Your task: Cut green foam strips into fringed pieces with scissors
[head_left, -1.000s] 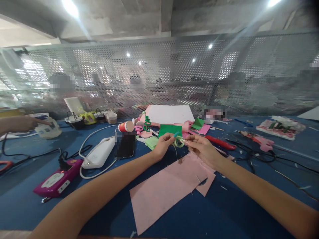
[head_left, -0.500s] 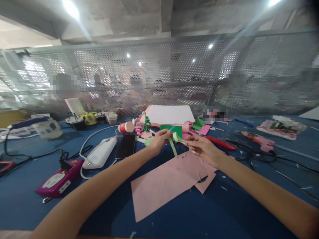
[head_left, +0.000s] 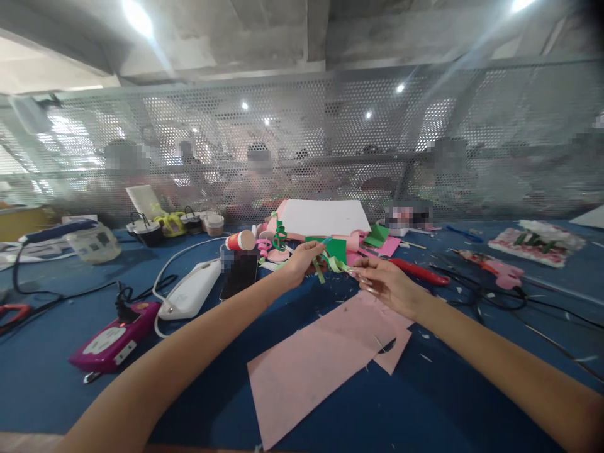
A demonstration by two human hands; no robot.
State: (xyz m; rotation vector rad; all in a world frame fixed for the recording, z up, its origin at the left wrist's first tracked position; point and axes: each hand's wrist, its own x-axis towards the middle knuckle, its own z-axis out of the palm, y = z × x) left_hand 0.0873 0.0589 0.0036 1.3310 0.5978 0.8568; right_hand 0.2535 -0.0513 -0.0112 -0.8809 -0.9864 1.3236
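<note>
Between my two hands stretches a curled light green paper strip (head_left: 336, 264). My left hand (head_left: 304, 261) pinches one end of it, and a loose piece of the strip hangs below those fingers. My right hand (head_left: 380, 278) is closed on the other end with thumb and fingertips. Below the hands a large pink sheet (head_left: 316, 368) lies slanted on the blue table, a smaller pink piece partly under its right end. Behind the strip is a dark green paper piece (head_left: 340, 248). A red-handled tool (head_left: 419, 272) lies just beyond my right hand.
To the left are a phone (head_left: 240, 277), a white power bank (head_left: 192, 290), a purple power strip (head_left: 113, 340) and a clear plastic tub (head_left: 94, 244). On the right lie a pink glue gun (head_left: 500, 272) and dark cables. White sheets (head_left: 325, 217) stand near the mesh partition (head_left: 292, 126).
The hanging strip end has swung up and left, closer to my left hand. The pink sheet appears slightly lower in view. Both hands keep their grip.
</note>
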